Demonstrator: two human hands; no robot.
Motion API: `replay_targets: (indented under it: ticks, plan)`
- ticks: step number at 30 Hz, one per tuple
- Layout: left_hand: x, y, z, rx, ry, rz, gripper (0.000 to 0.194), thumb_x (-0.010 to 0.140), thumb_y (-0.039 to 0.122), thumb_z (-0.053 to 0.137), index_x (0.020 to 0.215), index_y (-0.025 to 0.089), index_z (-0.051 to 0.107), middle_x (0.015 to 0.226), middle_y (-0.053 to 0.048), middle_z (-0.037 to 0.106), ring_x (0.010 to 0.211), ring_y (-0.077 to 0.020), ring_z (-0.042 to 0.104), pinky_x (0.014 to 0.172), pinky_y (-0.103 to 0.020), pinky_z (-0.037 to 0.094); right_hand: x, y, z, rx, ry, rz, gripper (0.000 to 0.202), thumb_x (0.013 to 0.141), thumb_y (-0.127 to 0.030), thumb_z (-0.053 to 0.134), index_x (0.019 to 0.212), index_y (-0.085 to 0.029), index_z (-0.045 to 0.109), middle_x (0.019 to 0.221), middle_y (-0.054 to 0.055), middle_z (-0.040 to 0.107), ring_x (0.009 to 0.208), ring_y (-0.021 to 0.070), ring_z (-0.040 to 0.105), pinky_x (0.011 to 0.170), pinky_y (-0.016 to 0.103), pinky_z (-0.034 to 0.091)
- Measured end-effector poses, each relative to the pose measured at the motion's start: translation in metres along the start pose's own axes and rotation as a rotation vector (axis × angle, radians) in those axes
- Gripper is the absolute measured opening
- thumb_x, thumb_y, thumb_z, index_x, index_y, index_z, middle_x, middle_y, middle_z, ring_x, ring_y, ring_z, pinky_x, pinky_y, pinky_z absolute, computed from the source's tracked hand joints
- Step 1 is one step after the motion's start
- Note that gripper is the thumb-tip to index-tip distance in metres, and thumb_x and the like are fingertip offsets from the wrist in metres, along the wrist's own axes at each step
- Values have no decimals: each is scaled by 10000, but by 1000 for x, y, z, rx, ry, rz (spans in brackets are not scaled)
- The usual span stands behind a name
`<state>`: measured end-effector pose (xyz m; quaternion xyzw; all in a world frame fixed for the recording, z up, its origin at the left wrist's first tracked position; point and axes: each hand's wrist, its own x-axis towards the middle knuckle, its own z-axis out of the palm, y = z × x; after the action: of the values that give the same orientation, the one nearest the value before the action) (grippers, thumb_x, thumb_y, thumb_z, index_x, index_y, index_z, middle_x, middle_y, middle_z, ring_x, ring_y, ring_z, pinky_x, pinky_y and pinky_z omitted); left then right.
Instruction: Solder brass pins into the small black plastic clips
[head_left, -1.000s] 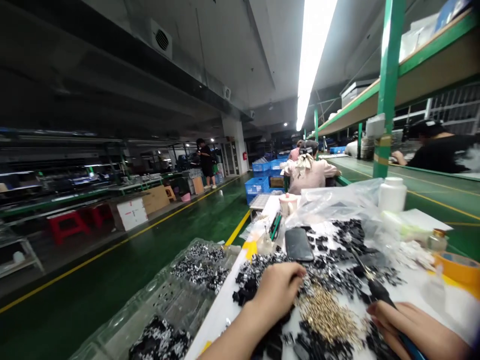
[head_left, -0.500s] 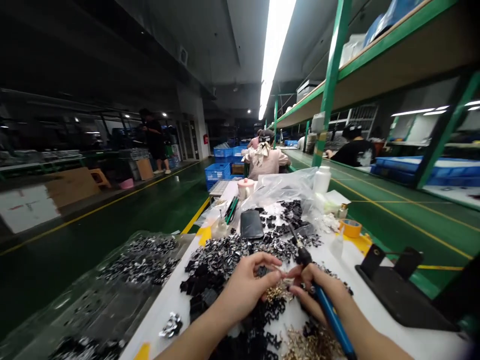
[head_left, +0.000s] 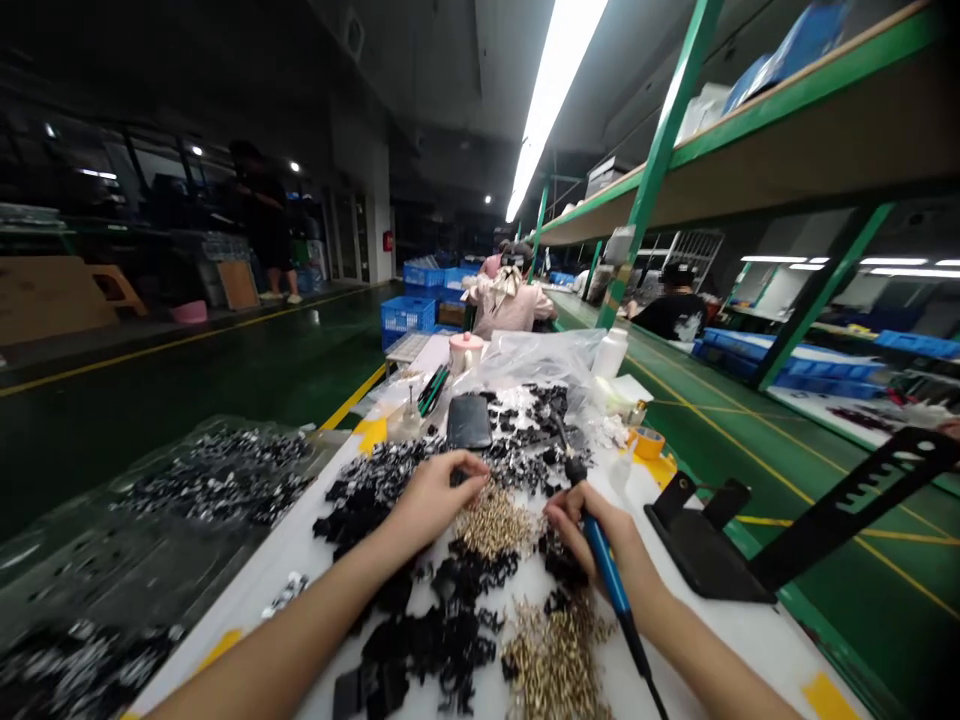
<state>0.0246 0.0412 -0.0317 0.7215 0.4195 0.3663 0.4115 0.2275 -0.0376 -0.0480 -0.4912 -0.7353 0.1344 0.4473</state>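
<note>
My left hand point(head_left: 439, 492) is over the left side of a heap of small gold-coloured metal pieces point(head_left: 493, 525). Its thumb and fingers are pinched together, and whatever may be between them is too small to make out. On the right, my right hand point(head_left: 600, 530) grips a blue corded soldering iron point(head_left: 609, 572), its black collar and thin metal end pointing away from me. The thumb and forefinger of that hand come together beside the gold heap. Black plastic parts point(head_left: 442, 640) lie below the heap, and a second gold pile point(head_left: 559, 660) is nearer to me.
A dark flat case point(head_left: 469, 422), a lidded cup point(head_left: 466, 350), a white bottle point(head_left: 611, 352) and orange tape point(head_left: 646, 442) stand farther back. At right is a black metal stand point(head_left: 712, 550). A clear bag of parts point(head_left: 217, 480) lies left. A co-worker point(head_left: 510, 300) sits ahead.
My hands have moved apart, baring the gold heap between them. The view has turned to the right, and more of the black stand shows. The soldering iron stays in my right hand.
</note>
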Motion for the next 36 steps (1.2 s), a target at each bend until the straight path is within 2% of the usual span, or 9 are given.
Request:
replay_targets:
  ticks: [6,9,11,14,17,19,23,26,36]
  plan:
    - [11,-10,27,-102,-29,3,202,787,202,540,981,186,596,1067,-89,615,847,-175,634,764,-312,503,-3,5,-2,23,-45,44,221,853,-298,481,709,-225,331,755,29,591,671,142,552,620,257,424]
    - [8,-7,29,-85,-12,39,306,828,175,469,1121,214,546,1152,-96,577,863,-173,630,750,-311,507,-6,3,-3,14,-58,20,218,855,-292,484,709,-225,337,748,25,586,693,150,571,619,256,424]
    - [5,-3,17,-71,-25,41,305,857,169,401,1133,194,529,1121,-109,584,790,-155,630,680,-289,514,-7,3,-4,-17,-59,-5,217,855,-287,489,707,-225,343,747,21,583,681,146,573,610,250,422]
    - [0,7,-15,66,-18,50,309,884,175,307,1095,179,532,987,-95,619,654,-131,590,572,-266,485,-7,6,-6,-58,-51,-26,216,856,-277,495,709,-225,346,762,20,584,685,143,578,610,247,423]
    - [-5,14,-44,427,91,39,253,852,184,381,1014,198,575,890,-55,651,706,-162,584,646,-302,450,-8,12,-7,-84,-64,-45,216,856,-254,498,710,-226,343,768,22,582,708,151,584,625,256,428]
    - [-9,16,-51,651,97,44,218,813,194,456,985,204,589,864,-45,657,766,-196,585,687,-327,429,-9,15,-7,-124,-84,-74,217,853,-241,503,704,-225,346,745,20,574,705,158,583,619,263,426]
    - [-16,12,-36,867,-76,65,240,760,148,500,971,220,589,879,-41,660,812,-223,589,678,-328,417,-10,18,-9,-205,-117,-123,176,849,-225,502,726,-225,377,730,28,565,677,170,572,587,275,412]
    - [-20,8,-22,956,-157,72,288,741,92,488,985,214,580,912,-51,649,821,-222,592,678,-321,421,-10,19,-9,-232,-128,-134,175,844,-215,497,719,-224,375,727,35,565,659,175,562,585,286,408]
    - [-19,8,-20,1047,-214,79,410,721,50,456,1075,232,558,959,-58,635,863,-222,594,675,-299,429,-9,21,-7,-298,-153,-200,122,842,-193,474,728,-213,436,719,39,572,648,165,557,583,278,417]
